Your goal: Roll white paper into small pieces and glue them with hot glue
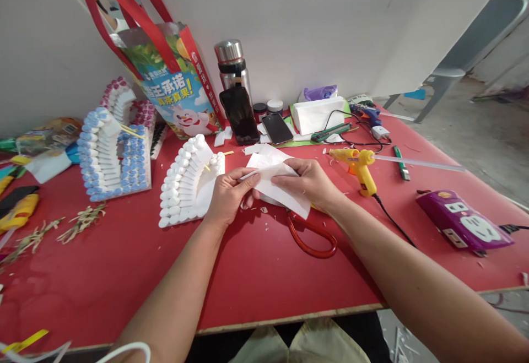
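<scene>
A piece of white paper (285, 189) is held up over the middle of the table between my two hands. My left hand (231, 192) pinches its left edge between thumb and fingers. On its upper right side, my right hand (309, 181) grips the same paper, thumb on top. Just left of my left hand stands a white stepped model (182, 187) edged with rounded white pieces. Beneath and in front of my right hand lies a red looped handle (316, 250), perhaps of scissors; its other end is hidden under the paper. More white paper (264, 156) lies behind my hands.
A yellow glue gun (357, 164) with a clear stick and a purple power strip (463, 220) stand right. Behind are a phone (239, 115), a steel flask (231, 57) and a printed bag (177, 87). A blue-and-white model (111, 159) stands left.
</scene>
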`<state>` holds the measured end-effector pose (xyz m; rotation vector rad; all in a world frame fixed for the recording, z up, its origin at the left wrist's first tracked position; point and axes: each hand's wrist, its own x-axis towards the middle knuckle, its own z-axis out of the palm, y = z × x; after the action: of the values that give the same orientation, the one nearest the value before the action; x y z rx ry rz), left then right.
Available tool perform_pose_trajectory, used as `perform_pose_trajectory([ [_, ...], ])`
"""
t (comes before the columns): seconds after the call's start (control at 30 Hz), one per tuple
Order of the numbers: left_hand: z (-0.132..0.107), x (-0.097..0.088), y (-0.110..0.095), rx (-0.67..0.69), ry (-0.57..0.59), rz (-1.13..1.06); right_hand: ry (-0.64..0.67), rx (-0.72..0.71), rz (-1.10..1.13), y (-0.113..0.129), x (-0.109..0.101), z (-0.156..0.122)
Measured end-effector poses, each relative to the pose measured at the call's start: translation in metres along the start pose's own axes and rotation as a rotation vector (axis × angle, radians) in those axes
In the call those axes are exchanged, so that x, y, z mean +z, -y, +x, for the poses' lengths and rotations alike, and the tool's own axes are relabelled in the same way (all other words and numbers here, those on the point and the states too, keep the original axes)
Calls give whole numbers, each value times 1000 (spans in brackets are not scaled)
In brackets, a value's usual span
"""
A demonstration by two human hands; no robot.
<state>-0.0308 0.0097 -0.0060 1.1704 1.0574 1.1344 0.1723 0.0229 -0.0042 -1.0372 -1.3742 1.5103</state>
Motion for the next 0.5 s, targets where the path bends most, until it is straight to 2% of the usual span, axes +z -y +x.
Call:
perform_pose_trajectory([
  [0.17,0,-2,-2,-19,-5,-122,-64,-35,-51,-2,-3,1],
  [0.37,2,-7,-3,-44,-70,-154,-21,-144,50,2,-7,3],
  [0.5,3,-10,-2,-57,-98,-155,-115,-205,-55,2,-9,6],
])
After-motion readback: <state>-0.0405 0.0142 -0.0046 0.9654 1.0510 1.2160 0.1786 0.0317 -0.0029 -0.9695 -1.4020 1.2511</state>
